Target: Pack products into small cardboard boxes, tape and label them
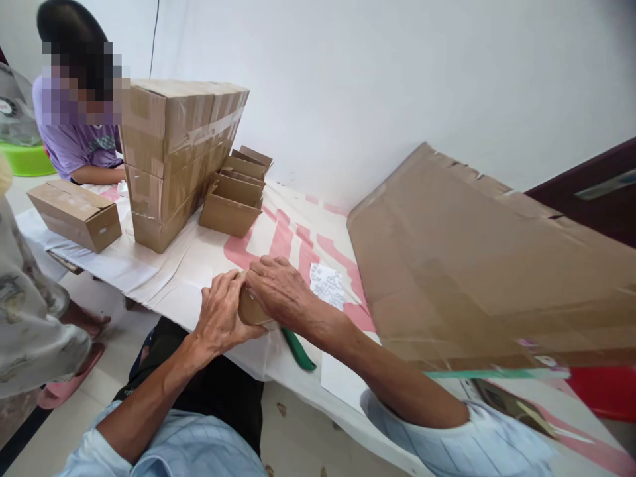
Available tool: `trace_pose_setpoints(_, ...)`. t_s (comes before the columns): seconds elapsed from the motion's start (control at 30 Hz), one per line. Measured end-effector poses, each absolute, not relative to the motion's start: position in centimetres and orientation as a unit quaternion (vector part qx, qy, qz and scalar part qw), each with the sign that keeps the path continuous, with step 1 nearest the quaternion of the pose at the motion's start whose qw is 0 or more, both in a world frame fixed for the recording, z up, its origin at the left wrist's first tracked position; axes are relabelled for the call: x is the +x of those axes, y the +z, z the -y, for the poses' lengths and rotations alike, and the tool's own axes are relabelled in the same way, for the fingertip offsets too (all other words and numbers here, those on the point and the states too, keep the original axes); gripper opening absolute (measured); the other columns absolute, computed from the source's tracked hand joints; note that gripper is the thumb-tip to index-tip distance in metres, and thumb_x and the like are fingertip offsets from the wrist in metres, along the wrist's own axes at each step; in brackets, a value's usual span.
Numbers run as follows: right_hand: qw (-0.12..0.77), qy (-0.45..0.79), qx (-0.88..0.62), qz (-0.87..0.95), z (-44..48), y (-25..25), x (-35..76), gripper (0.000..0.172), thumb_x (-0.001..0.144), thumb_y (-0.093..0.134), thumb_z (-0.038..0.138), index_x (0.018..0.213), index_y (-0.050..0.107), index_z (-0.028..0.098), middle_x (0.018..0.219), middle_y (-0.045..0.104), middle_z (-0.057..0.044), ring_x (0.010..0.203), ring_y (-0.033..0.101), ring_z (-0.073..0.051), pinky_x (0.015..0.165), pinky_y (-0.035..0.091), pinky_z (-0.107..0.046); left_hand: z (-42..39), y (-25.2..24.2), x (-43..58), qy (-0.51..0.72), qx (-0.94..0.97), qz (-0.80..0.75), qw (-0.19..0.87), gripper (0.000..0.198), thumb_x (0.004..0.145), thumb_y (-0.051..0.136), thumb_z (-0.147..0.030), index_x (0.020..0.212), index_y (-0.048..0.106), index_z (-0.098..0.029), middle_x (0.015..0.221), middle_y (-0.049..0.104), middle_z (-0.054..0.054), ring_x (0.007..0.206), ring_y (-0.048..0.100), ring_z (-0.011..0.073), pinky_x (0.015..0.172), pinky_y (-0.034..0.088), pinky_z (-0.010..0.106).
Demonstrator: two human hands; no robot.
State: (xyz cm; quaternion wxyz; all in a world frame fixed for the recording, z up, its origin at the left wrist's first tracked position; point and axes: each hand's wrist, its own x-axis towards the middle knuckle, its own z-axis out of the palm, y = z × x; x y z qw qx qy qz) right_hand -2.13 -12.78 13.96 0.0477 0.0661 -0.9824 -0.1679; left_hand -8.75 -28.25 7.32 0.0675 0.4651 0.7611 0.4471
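Note:
Both of my hands close around a small brown cardboard box (248, 311) at the near edge of the table. My left hand (221, 311) grips its left side. My right hand (278, 288) covers its top and right side, so most of the box is hidden. A green-handled tool (298, 349) lies on the table just under my right wrist.
A tall stack of taped cartons (173, 152) stands at the far left, with several small open boxes (236, 195) beside it and a closed carton (74, 215) at the table's left end. Large flattened cardboard (472, 265) leans on the right. A person in purple (74, 142) sits behind the stack.

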Motion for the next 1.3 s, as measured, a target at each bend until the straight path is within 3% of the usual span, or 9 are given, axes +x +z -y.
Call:
trace_pose_setpoints(0.2, 0.065, -0.145, 0.080, 0.984, 12.7, 13.4, -2.1, 0.016, 0.084, 0.078, 0.010, 0.081, 0.065, 0.019, 0.085, 0.067, -0.008, 0.082, 0.056, -0.024, 0.080, 0.040, -0.038, 28.2, 6.9, -8.8, 0.453, 0.463, -0.759, 0.062, 0.104, 0.053, 0.101, -0.036, 0.144, 0.052, -0.020, 0.156, 0.054, 0.023, 0.145, 0.048, 0.0463, 0.107, 0.046, 0.064)
trace_pose_setpoints(0.3, 0.091, -0.039, 0.085, 0.991, 13.2, 14.8, -1.8, 0.018, 0.091, 0.068, 0.009, 0.079, 0.062, 0.020, 0.083, 0.066, -0.006, 0.079, 0.056, -0.022, 0.079, 0.044, -0.036, 28.2, 6.8, -8.9, 0.454, 0.462, -0.759, 0.063, 0.103, 0.053, 0.102, -0.036, 0.143, 0.053, -0.021, 0.155, 0.054, 0.022, 0.145, 0.049, 0.0462, 0.107, 0.046, 0.064)
trace_pose_setpoints(0.47, 0.264, 0.233, 0.019, 0.936, 12.9, 20.1, 0.7, 0.017, 0.105, 0.056, 0.024, 0.089, 0.062, 0.023, 0.086, 0.065, -0.002, 0.079, 0.061, -0.017, 0.073, 0.050, -0.031, 28.4, 6.8, -9.0, 0.447, 0.470, -0.759, 0.054, 0.096, 0.056, 0.100, -0.039, 0.140, 0.055, -0.021, 0.156, 0.054, 0.023, 0.144, 0.050, 0.0449, 0.105, 0.048, 0.062)
trace_pose_setpoints(0.63, 0.374, 0.304, -0.096, 0.871, 8.3, 21.0, 4.9, 0.015, 0.098, 0.070, 0.036, 0.090, 0.068, 0.025, 0.080, 0.063, 0.000, 0.071, 0.057, -0.017, 0.063, 0.048, -0.030, 28.7, 5.9, -10.3, 0.459, 0.476, -0.749, 0.050, 0.099, 0.054, 0.101, -0.033, 0.141, 0.055, -0.022, 0.155, 0.054, 0.023, 0.145, 0.050, 0.0452, 0.110, 0.047, 0.065)
trace_pose_setpoints(0.83, 0.406, 0.279, -0.273, 0.826, 0.1, 14.6, 11.6, 0.020, 0.092, 0.067, 0.042, 0.087, 0.066, 0.023, 0.078, 0.063, -0.001, 0.072, 0.056, -0.016, 0.064, 0.046, -0.028, 29.9, 3.9, -14.5, 0.516, 0.505, -0.691, 0.040, 0.087, 0.067, 0.095, -0.039, 0.143, 0.055, -0.023, 0.154, 0.055, 0.019, 0.144, 0.054, 0.0396, 0.119, 0.046, 0.061)
trace_pose_setpoints(1.03, 0.372, 0.296, -0.426, 0.769, -5.8, 5.6, 19.4, 0.028, 0.082, 0.062, 0.050, 0.079, 0.059, 0.023, 0.069, 0.057, 0.002, 0.065, 0.048, -0.015, 0.063, 0.042, -0.029, 29.5, 2.9, -18.4, 0.525, 0.504, -0.682, 0.067, 0.088, 0.070, 0.092, -0.053, 0.146, 0.054, -0.028, 0.160, 0.051, 0.015, 0.148, 0.051, 0.0408, 0.110, 0.057, 0.059)
trace_pose_setpoints(1.3, 0.359, 0.322, -0.482, 0.731, -7.1, -3.6, 23.5, 0.018, 0.075, 0.061, 0.040, 0.071, 0.058, 0.023, 0.067, 0.062, 0.000, 0.070, 0.053, -0.018, 0.069, 0.045, -0.031, 29.5, 3.3, -19.5, 0.535, 0.472, -0.689, 0.124, 0.088, 0.070, 0.093, -0.048, 0.148, 0.055, -0.031, 0.162, 0.050, 0.012, 0.154, 0.044, 0.0441, 0.122, 0.045, 0.069)
